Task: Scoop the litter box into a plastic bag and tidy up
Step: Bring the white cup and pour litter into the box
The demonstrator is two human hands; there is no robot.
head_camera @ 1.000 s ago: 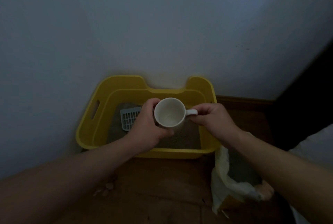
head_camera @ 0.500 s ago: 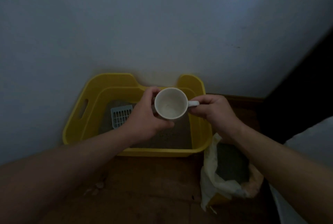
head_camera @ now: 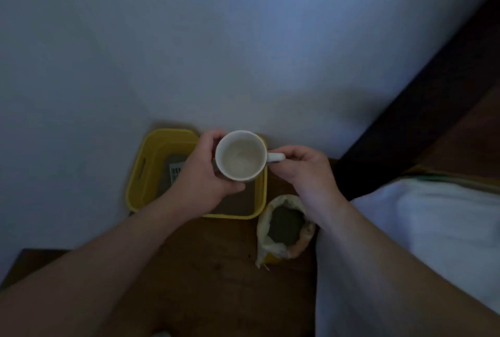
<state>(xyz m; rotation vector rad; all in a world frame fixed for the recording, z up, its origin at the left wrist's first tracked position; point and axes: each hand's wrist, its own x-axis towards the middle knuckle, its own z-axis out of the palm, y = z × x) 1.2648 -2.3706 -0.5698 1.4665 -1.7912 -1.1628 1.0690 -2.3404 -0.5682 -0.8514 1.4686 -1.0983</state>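
Observation:
A white mug [head_camera: 240,156] is held upright above the yellow litter box [head_camera: 140,174]; its inside looks empty. My left hand [head_camera: 200,174] wraps round the mug's left side, and my right hand [head_camera: 300,171] pinches its handle. The litter box stands on the wooden floor against the wall, with grey litter inside and a pale slotted scoop [head_camera: 175,171] partly hidden behind my left hand. Just right of the box sits an open bag [head_camera: 284,225] with its rim rolled down, filled with dark grey litter.
A pale wall rises behind the box. A dark piece of furniture [head_camera: 405,125] runs diagonally at the right, with white fabric [head_camera: 433,228] below it. Bare wooden floor [head_camera: 216,269] lies in front of the box.
The view has pulled up and away, so the box and bag look smaller and lower. Both hands keep the same hold on the mug, which sits higher above the box.

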